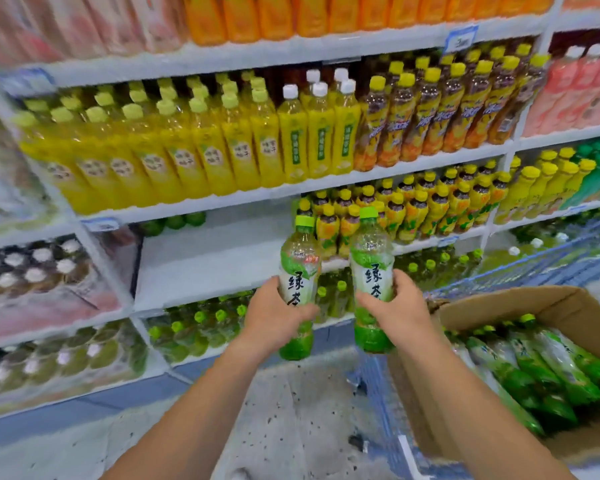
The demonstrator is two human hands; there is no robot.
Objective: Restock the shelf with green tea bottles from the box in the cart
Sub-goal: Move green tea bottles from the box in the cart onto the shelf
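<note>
Presently the left hand (274,308) and right hand (399,306) each grip a green tea bottle (300,268) mid-label; full, smooth plastic likely slippery, so waist holds suit.

Centre of the frame: the left bottle (298,271) in my left hand (274,315) reads 绿茶 in black. The right bottle (371,268) in my right hand (404,306) shows 绿 and part of 茶. The shelf tags (461,38) are too blurred to read.
</note>
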